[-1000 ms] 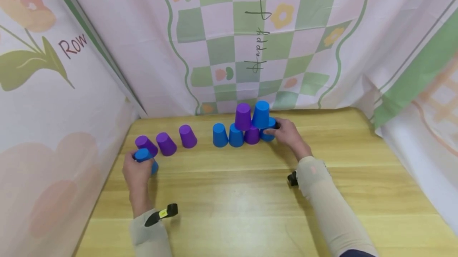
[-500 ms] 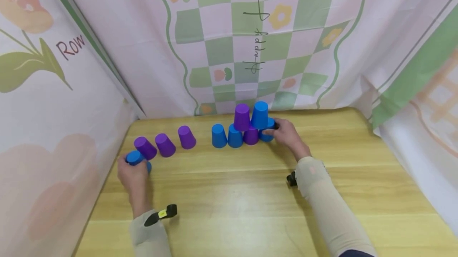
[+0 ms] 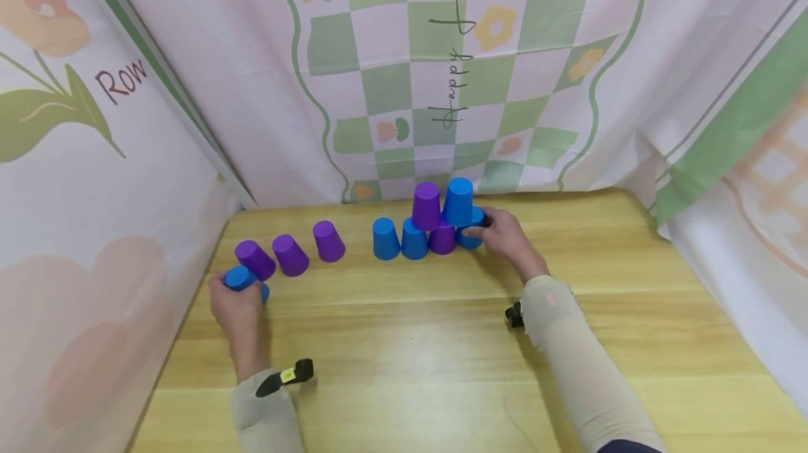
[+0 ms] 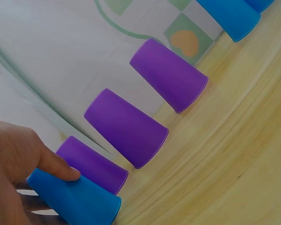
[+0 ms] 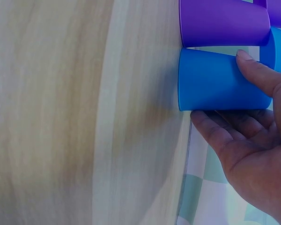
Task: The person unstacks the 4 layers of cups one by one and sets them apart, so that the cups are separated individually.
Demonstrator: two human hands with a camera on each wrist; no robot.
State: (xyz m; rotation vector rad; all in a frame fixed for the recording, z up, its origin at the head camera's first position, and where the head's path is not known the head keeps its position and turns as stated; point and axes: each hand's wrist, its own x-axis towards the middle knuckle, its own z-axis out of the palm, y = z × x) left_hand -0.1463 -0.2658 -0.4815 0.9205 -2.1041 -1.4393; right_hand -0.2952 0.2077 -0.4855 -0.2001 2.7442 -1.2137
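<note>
At the table's left, my left hand (image 3: 236, 307) grips an upside-down blue cup (image 4: 79, 199), its thumb on the near side and its other fingers partly hidden behind. Just behind that cup stands a purple cup (image 3: 255, 260), with two more purple cups (image 3: 291, 255) (image 3: 329, 241) in line to its right. My right hand (image 3: 510, 237) holds the blue cup (image 5: 220, 79) at the right end of a bottom row, thumb on one side and fingers on the other. Above this row sit a purple cup (image 3: 426, 206) and a blue cup (image 3: 458, 202), both upside down.
The bottom row also has a blue cup (image 3: 386, 239) at its left end, another blue cup (image 3: 414, 240) and a purple cup (image 3: 442, 239). A patterned curtain (image 3: 442, 88) hangs right behind the wooden table (image 3: 404, 355); a white cloth (image 3: 76, 242) borders its left side.
My left hand has shifted slightly left with its blue cup, closer to the table's left edge. My right hand stays at the end cup, and the stack looks the same.
</note>
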